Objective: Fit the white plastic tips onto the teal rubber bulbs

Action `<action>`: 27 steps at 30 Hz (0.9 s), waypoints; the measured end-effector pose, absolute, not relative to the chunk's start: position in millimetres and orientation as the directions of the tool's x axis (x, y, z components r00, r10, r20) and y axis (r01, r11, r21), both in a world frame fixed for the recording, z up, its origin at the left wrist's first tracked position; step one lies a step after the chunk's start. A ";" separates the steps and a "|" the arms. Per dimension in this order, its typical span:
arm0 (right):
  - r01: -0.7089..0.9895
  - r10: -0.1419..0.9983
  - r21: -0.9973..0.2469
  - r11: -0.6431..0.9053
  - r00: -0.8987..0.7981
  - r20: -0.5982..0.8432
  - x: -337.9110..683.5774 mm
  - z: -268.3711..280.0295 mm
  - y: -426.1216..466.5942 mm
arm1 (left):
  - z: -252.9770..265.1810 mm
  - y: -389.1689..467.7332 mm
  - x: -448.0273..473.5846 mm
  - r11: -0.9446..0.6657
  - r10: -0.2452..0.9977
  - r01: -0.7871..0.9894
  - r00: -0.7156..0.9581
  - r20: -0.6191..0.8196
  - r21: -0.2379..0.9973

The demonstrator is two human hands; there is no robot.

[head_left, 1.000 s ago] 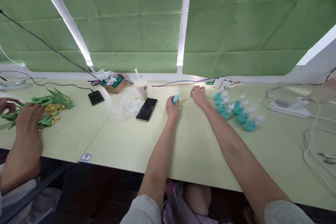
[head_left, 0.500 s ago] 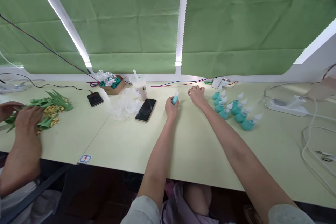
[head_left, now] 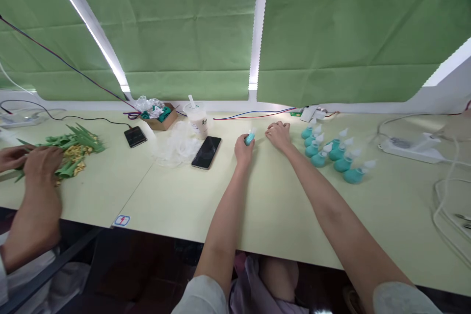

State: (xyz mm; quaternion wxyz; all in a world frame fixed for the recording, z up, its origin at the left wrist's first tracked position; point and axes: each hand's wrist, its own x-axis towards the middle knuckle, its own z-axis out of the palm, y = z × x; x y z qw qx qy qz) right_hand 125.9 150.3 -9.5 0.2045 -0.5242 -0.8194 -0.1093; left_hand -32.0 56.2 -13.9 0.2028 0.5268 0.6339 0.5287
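Observation:
In my left hand is a small teal rubber bulb with a whitish nozzle, its tip pointing up and away from me. The fingers wrap round the bulb. My right hand rests low at the tabletop just to the right, a short gap from the bulb. Its fingers are bent and drawn together; whatever they pinch, if anything, is too small to make out. Right of that hand, several teal bulbs with white pointed nozzles stand in two rows.
A black phone, crumpled clear plastic, a drink cup with straw and a cardboard box lie left. Further left, another person's hands work at green and yellow pieces. A power strip lies right.
The view has shifted slightly. My right hand has settled lower, its fingers closer together. My left hand still holds the bulb, turned a little.

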 end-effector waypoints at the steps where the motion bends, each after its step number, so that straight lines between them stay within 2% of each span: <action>1: 0.902 0.807 -0.017 0.431 -0.377 0.454 125.1 -9.7 149.9 | -13.8 56.1 -31.8 -0.115 0.883 0.452 -0.362 0.299 0.885; 6: 0.909 0.792 0.033 0.414 -0.378 0.480 125.8 -10.1 148.4 | -12.5 56.5 -31.6 -0.112 0.890 0.442 -0.354 0.288 0.890; 16: 0.958 0.887 -0.077 0.277 -0.224 0.405 133.5 2.2 152.8 | -12.3 59.9 -32.0 -0.094 0.895 0.472 -0.346 0.282 0.877; 20: 0.930 0.843 -0.115 0.349 -0.258 0.473 129.0 11.6 147.6 | -13.5 62.3 -31.0 -0.108 0.897 0.477 -0.332 0.292 0.872; 24: 0.871 0.826 -0.298 0.391 -0.189 0.531 123.3 30.7 144.5 | -12.8 61.7 -30.1 -0.122 0.901 0.473 -0.316 0.297 0.873; 27: 0.719 0.887 -0.531 0.449 -0.288 0.361 123.1 49.4 144.9 | -12.3 60.5 -29.0 -0.147 0.896 0.471 -0.309 0.319 0.870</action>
